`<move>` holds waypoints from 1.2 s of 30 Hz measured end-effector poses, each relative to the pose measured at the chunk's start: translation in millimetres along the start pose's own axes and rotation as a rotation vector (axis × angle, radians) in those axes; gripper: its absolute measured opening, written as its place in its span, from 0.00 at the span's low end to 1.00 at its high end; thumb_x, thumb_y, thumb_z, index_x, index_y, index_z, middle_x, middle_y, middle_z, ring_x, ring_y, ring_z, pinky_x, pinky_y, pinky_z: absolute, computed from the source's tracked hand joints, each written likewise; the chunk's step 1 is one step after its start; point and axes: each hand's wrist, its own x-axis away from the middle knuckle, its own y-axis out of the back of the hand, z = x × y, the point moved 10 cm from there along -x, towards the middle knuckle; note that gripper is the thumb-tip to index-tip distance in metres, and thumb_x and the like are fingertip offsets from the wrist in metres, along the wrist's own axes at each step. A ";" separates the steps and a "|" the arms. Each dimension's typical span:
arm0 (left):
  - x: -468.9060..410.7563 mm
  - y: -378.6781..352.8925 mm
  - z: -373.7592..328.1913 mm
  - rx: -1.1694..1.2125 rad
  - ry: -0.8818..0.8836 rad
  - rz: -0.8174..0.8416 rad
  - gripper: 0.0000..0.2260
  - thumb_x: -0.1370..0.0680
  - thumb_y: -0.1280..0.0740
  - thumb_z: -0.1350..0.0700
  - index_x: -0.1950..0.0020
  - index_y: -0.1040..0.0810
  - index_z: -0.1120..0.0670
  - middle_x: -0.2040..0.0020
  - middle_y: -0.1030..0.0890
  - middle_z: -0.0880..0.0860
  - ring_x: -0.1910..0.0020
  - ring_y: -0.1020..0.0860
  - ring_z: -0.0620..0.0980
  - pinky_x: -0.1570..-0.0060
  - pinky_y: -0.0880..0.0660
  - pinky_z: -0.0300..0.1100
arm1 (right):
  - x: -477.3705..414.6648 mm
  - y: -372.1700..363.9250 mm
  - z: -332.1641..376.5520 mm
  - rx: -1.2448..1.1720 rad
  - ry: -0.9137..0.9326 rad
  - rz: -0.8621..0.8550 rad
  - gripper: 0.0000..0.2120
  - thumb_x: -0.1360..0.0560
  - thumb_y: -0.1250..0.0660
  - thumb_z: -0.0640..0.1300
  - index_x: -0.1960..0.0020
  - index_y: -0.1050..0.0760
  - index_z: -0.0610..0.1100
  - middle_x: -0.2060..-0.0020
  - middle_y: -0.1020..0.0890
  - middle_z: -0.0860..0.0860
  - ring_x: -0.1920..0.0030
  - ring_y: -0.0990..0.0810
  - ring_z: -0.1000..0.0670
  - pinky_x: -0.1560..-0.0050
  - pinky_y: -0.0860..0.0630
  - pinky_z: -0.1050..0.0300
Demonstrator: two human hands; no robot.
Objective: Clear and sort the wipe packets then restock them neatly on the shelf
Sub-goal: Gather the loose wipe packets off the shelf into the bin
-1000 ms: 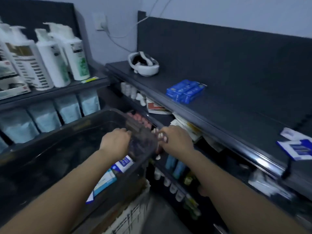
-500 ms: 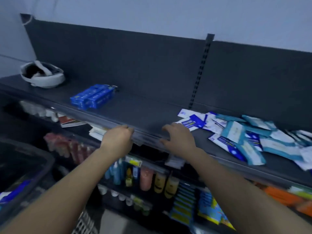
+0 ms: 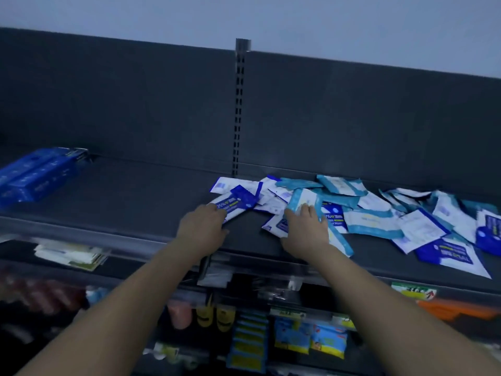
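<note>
A loose heap of wipe packets (image 3: 379, 221), white, light blue and dark blue, sprawls over the right half of the dark top shelf (image 3: 135, 199). My left hand (image 3: 202, 226) rests its fingertips on the near end of a dark-blue and white packet (image 3: 235, 203) at the heap's left edge. My right hand (image 3: 306, 229) lies spread on the packets just right of that, with its fingers touching a light-blue packet (image 3: 302, 199) and a white packet (image 3: 275, 226) under the palm. Neither hand has lifted anything.
Blue boxes (image 3: 40, 175) lie at the shelf's far left, with bare shelf between them and the heap. A slotted upright (image 3: 238, 118) splits the back panel. Lower shelves hold small bottles (image 3: 217, 316), yellow-blue packs (image 3: 309, 337) and an orange item (image 3: 455, 308).
My view swung right from the dark bin to the shelf. Both hands left the bin's rim, passed the shelf's front edge and now rest on the packets.
</note>
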 end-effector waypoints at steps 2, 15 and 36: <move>-19.0 -12.8 -3.7 -0.016 -0.015 0.028 0.19 0.22 0.38 0.44 0.34 0.29 0.51 0.37 0.27 0.53 0.38 0.29 0.55 0.45 0.30 0.48 | -8.6 -8.6 -7.2 0.005 -0.006 0.036 0.32 0.24 0.37 0.57 0.25 0.44 0.50 0.30 0.38 0.38 0.28 0.41 0.38 0.34 0.36 0.42; -129.9 -40.8 23.7 0.324 0.144 0.197 0.23 0.30 0.27 0.46 0.42 0.31 0.54 0.46 0.23 0.53 0.47 0.24 0.54 0.45 0.30 0.47 | -59.1 56.3 29.7 -0.086 0.036 -0.284 0.11 0.25 0.40 0.37 0.43 0.29 0.43 0.47 0.20 0.46 0.48 0.21 0.41 0.61 0.35 0.56; -172.6 -47.4 49.0 0.134 0.049 0.326 0.30 0.35 0.28 0.33 0.45 0.30 0.51 0.48 0.24 0.50 0.45 0.26 0.53 0.53 0.31 0.45 | -124.5 42.6 67.7 -0.234 0.056 -0.209 0.14 0.25 0.37 0.43 0.40 0.25 0.40 0.44 0.24 0.43 0.42 0.26 0.42 0.57 0.35 0.59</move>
